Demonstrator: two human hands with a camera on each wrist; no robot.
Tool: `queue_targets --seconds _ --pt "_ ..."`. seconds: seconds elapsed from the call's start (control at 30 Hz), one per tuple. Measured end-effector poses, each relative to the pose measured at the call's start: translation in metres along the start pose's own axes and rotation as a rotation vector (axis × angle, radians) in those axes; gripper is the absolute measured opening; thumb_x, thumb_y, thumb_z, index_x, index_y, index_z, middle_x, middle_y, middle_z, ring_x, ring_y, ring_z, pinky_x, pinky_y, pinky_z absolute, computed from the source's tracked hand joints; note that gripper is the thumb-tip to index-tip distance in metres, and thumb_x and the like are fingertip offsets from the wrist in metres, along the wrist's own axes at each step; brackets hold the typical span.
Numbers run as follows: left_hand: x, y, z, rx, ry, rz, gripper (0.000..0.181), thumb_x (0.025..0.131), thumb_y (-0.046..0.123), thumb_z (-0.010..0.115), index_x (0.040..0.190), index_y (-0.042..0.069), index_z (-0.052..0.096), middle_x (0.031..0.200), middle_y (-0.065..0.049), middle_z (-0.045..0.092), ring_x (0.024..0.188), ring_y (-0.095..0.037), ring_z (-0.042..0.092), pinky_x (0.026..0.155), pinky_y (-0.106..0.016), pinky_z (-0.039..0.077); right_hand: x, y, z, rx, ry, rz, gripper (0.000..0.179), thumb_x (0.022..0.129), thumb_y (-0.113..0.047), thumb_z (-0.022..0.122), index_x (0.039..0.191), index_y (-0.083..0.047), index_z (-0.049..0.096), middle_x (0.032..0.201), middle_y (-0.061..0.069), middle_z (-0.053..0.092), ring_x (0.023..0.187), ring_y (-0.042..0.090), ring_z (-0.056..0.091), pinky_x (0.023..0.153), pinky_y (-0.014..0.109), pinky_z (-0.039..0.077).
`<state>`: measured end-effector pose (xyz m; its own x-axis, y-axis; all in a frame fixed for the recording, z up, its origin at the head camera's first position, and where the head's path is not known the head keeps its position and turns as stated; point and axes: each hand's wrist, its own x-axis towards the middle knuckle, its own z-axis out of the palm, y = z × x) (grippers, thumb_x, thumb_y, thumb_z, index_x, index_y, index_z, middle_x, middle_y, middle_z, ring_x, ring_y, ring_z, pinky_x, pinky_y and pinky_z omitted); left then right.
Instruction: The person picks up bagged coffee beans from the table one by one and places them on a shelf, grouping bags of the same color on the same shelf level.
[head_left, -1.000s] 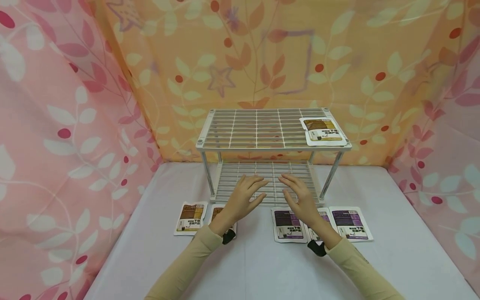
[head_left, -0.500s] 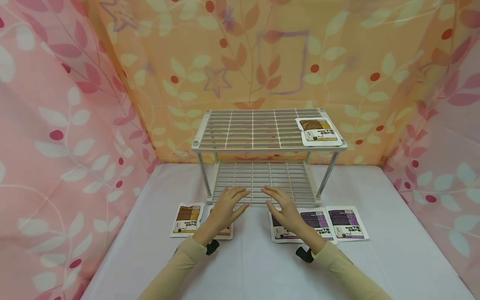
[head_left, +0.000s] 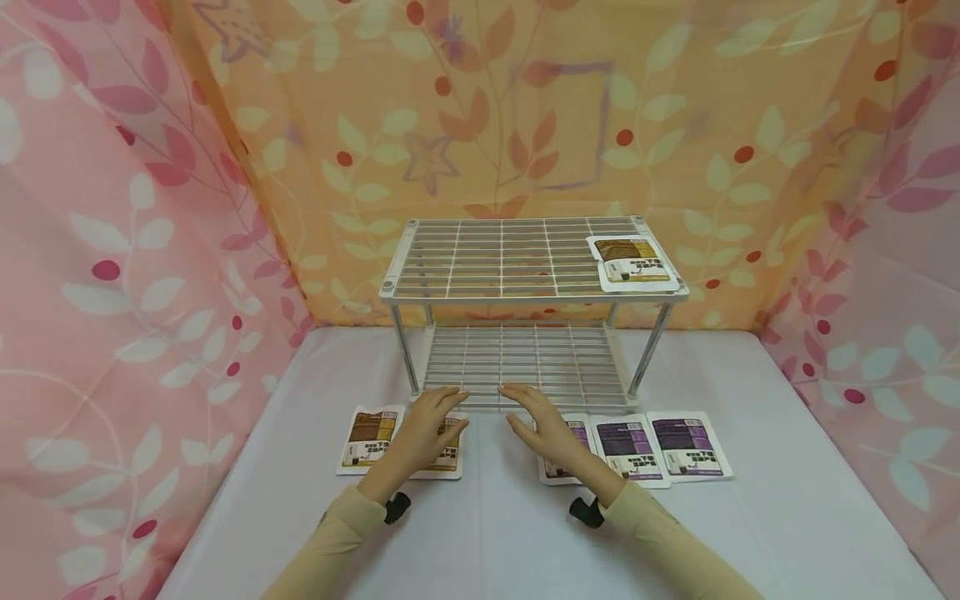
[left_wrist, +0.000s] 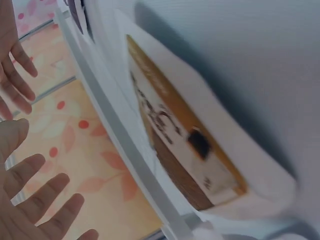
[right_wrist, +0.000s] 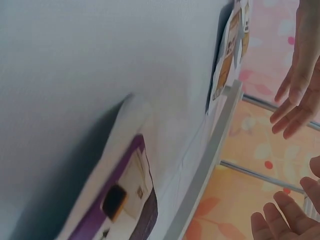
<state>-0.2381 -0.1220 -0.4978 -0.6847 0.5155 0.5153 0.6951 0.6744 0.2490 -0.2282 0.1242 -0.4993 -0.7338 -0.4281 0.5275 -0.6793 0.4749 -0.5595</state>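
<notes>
My left hand [head_left: 422, 429] is over the right one of two brown-and-yellow pouches [head_left: 447, 458] on the table. Its fingers [left_wrist: 52, 200] are spread and relaxed, with nothing in them. My right hand [head_left: 551, 429] hovers over the leftmost of three purple pouches [head_left: 632, 450], partly hiding it. Nothing is held there either, and its fingers [right_wrist: 285, 215] are loosely extended. The palms face each other with a gap between. A further brown-and-yellow pouch [head_left: 632, 263] lies flat on the right end of the upper tier of a white wire rack [head_left: 480, 258].
Behind the pouches, the two-tier rack stands on metal legs [head_left: 649, 350], its lower tier [head_left: 525, 350] close to the table. White cloth covers the table [head_left: 487, 533]. Patterned fabric [head_left: 337, 150] hangs at the back, with pink fabric [head_left: 150, 333] on both sides.
Both hands have drawn back from in front of the lower tier toward the table's front and moved slightly apart. The head view has shifted a little. Pouches and rack look unmoved.
</notes>
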Motion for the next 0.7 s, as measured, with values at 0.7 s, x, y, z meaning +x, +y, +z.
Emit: queue_targets --seconds 0.7 --pt "-0.028 -0.005 -0.011 -0.036 -0.179 -0.323 0.055 0.086 0.026 0.066 0.134 0.007 0.046 0.129 -0.018 0.050 0.119 -0.037 0.046 0.096 -0.051 0.043 -0.005 0.001 0.032 0.072 -0.171 0.101 0.043 0.092 -0.016 0.057 0.132 -0.006 0.048 0.130 0.009 0.052 0.122 0.029 0.047 0.099 0.049 0.041"
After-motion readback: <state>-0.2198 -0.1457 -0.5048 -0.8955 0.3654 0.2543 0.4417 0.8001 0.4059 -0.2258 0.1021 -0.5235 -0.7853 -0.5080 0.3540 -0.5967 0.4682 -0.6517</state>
